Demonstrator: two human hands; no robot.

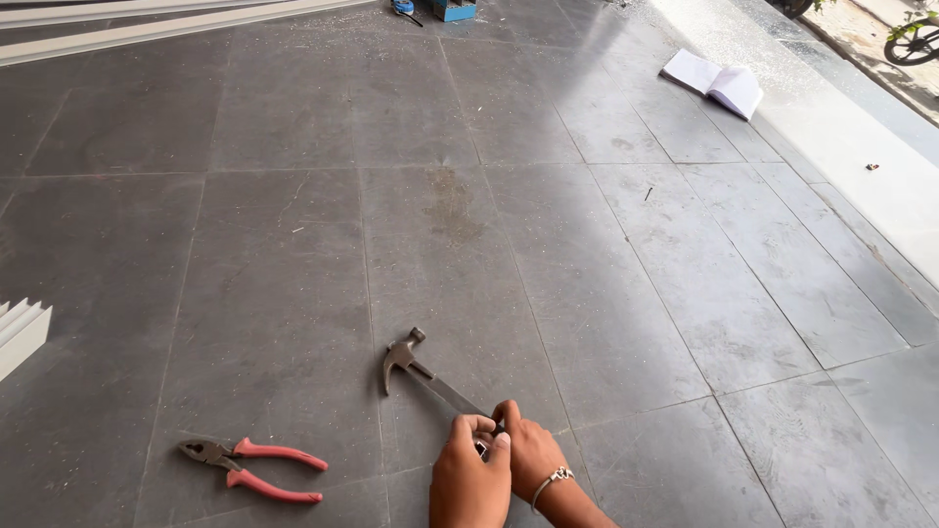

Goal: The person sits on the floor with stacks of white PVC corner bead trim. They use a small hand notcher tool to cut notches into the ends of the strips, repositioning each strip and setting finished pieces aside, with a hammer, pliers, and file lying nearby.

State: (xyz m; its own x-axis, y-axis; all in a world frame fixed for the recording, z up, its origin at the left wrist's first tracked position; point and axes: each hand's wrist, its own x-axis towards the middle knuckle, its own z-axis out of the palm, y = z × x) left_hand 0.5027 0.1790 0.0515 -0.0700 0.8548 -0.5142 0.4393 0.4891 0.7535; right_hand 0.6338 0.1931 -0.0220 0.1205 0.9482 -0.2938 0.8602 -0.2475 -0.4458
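We see a grey tiled floor (293,244) with our claw hammer (430,376) lying on it, both hands in a closed grip on its handle: left hand (471,479), right hand (533,452). Lifted carelessly, it could swing into the red-handled pliers (252,469) nearby.

Grey tiled floor (293,244), dusty, daylight washing its far right. Open book (716,84) there, pale ledge (861,147) just beyond it, white strips (147,24) far left.

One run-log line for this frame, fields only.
left hand: on hammer handle | right hand: on same handle | pliers: floor, apart, left | open book: far right
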